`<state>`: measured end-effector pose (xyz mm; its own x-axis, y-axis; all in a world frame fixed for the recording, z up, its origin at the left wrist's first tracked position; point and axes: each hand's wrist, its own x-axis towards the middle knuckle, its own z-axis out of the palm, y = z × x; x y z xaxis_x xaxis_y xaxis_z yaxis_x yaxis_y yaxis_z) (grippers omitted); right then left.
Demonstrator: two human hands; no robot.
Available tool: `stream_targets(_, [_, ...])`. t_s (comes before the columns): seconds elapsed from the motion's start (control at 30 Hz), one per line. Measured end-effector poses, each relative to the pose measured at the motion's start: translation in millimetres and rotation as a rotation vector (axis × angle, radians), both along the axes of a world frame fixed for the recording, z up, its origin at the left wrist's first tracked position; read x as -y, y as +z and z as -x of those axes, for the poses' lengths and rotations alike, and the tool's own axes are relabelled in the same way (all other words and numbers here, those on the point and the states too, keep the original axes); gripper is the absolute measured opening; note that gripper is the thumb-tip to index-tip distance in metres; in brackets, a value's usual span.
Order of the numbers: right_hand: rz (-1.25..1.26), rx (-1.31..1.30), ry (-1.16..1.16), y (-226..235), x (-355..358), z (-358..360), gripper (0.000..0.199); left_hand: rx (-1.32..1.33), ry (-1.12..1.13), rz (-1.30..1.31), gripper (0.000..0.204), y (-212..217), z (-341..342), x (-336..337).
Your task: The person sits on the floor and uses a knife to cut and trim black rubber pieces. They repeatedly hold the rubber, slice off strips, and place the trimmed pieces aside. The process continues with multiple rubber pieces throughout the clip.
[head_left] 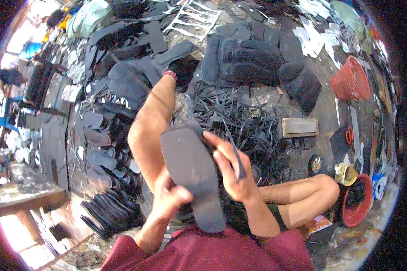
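A dark grey shoe sole (187, 156) lies lengthwise in front of my body, above my lap. My left hand (167, 194) is closed on its left edge, the thumb on top and the fingers hidden beneath. At the right edge is my right hand (234, 174), its index finger and thumb reaching toward the sole. A thin, flat grey blade-like tool (240, 165) is held in this hand, with part of it hidden by the fingers. Below and beyond the sole, a heap of black offcut strips (235, 115) covers the floor between my legs.
Stacked dark soles (111, 210) line my left side. Black padded sheets (251, 61) lie ahead. To the right are a beige rectangular block (299, 128), a red basket (348, 83), red-handled scissors (349, 135) and a red basin (368, 198). A wooden bench (31, 201) stands far left.
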<state>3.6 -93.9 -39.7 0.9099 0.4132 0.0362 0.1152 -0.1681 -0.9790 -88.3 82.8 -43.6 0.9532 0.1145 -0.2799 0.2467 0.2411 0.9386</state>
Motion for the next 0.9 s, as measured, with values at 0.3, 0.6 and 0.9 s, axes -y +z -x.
stream_targets(0.3, [0.122, 0.098, -0.024, -33.4, 63.1, 98.8, 0.040, -0.346, 0.176, 0.368, 0.034, 38.4, -25.1, -28.8])
stream_targets(0.6, [0.273, 0.135, -0.090, -59.1, 79.8, 138.4, 0.039, -0.384, 0.229, 0.368, 0.038, 26.3, -21.2, -21.3])
stream_targets(0.9, [0.225, 0.167, 0.100, -31.3, 51.4, 29.9, 0.047, -0.374, 0.084, 0.352, 0.031, 30.2, -30.7, -31.1])
